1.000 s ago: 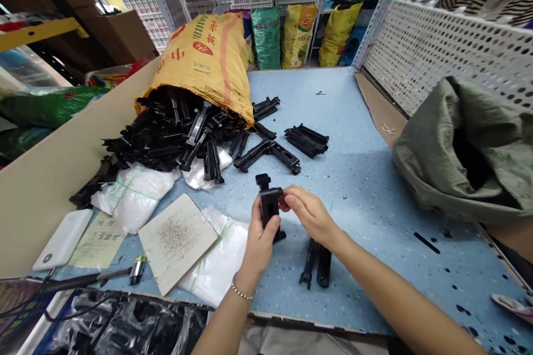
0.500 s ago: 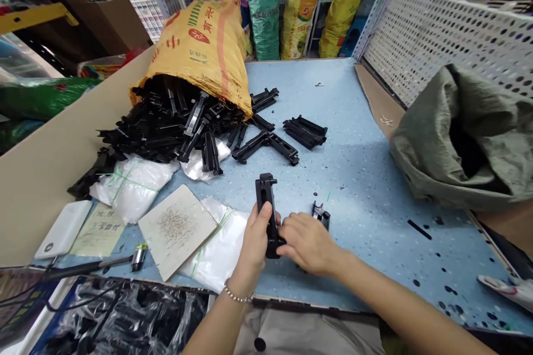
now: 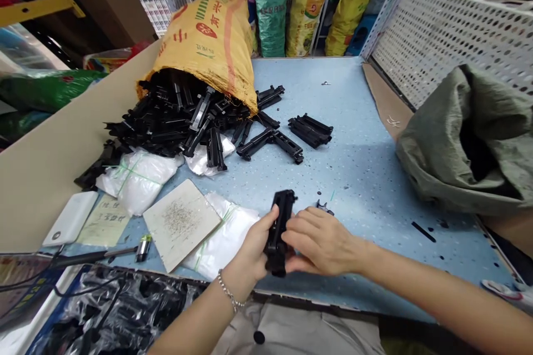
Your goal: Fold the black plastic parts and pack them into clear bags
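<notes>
Black part point(image 3: 285, 212), probably light and stiff
Above the desk's point(image 3: 362, 161) near edge, my left hand point(image 3: 251, 247) and right hand point(image 3: 321, 239) grip its sides; I'd hold mid-length, as it looks slick.

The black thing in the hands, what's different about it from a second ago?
The black part has come closer to the person. The right hand has moved from near its top to lower down its side. The left hand kept hold of it. The yellow sack stayed put.
</notes>
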The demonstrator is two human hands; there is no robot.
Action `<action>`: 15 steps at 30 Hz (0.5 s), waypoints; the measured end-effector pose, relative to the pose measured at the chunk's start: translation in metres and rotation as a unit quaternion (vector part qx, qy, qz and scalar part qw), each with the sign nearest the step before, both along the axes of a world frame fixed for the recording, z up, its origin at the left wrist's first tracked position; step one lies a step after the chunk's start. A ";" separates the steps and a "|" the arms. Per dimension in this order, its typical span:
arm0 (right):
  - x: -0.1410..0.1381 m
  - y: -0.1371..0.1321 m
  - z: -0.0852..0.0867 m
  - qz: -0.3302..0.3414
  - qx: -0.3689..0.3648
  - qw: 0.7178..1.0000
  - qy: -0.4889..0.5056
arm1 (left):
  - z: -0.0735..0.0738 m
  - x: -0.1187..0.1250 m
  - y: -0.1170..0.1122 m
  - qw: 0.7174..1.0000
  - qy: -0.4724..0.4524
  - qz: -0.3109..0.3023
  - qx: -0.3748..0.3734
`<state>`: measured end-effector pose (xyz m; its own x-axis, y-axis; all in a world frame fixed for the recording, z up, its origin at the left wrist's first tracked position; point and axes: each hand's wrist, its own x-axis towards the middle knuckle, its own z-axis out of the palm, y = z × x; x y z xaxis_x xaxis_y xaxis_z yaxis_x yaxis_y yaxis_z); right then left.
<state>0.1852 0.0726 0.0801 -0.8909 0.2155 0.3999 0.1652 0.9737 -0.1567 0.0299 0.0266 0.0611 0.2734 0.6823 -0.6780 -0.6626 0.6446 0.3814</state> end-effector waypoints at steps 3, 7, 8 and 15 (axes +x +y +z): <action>0.002 0.005 0.024 0.137 0.076 0.985 -0.079 | -0.005 0.005 -0.006 0.986 -0.094 -0.104 -0.093; 0.000 0.004 0.040 0.264 0.083 0.957 -0.091 | -0.011 0.017 -0.014 0.962 -0.128 -0.199 -0.136; 0.000 0.004 0.041 0.274 0.083 0.954 -0.082 | -0.011 0.019 -0.016 0.960 -0.134 -0.207 -0.133; 0.002 0.007 0.045 0.295 0.126 0.946 -0.038 | -0.014 0.024 -0.018 0.947 -0.155 -0.257 -0.115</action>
<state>0.1871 0.0799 0.1251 -0.8548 -0.4218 0.3024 -0.4172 0.9050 0.0832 0.0536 0.0083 0.0470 0.7400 0.2490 -0.6248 -0.2957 0.9548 0.0303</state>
